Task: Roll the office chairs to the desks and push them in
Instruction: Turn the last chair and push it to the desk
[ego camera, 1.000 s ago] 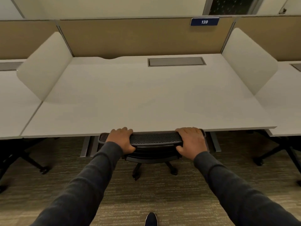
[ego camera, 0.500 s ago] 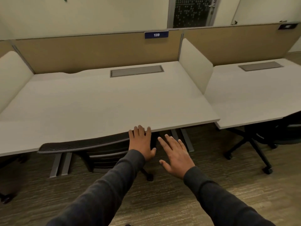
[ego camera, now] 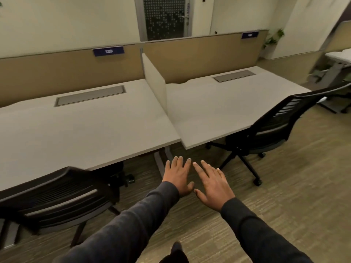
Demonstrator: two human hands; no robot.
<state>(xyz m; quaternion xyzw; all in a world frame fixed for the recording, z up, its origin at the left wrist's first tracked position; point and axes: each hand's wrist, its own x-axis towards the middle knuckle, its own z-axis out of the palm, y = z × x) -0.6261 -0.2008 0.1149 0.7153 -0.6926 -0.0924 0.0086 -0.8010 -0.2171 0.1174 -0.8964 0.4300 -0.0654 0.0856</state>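
Observation:
A black mesh office chair (ego camera: 57, 198) stands at the lower left, its seat tucked under the left white desk (ego camera: 79, 126). A second black chair (ego camera: 273, 126) stands at the right, angled, with its seat partly under the front edge of the right desk (ego camera: 218, 103). My left hand (ego camera: 179, 175) and my right hand (ego camera: 212, 185) hover side by side over the carpet between the two chairs. Both hands are flat with fingers spread and touch nothing.
A low white divider (ego camera: 153, 78) separates the two desks, with a tan partition (ego camera: 199, 56) behind them. A glass door (ego camera: 164, 16) is in the far wall. Another desk (ego camera: 338, 57) and a plant (ego camera: 273, 38) stand at the far right. Carpet lies in front.
Both hands have let go of the left chair's backrest and opened. My view has swung right, so the pushed-in chair now sits at lower left and a second chair shows at right.

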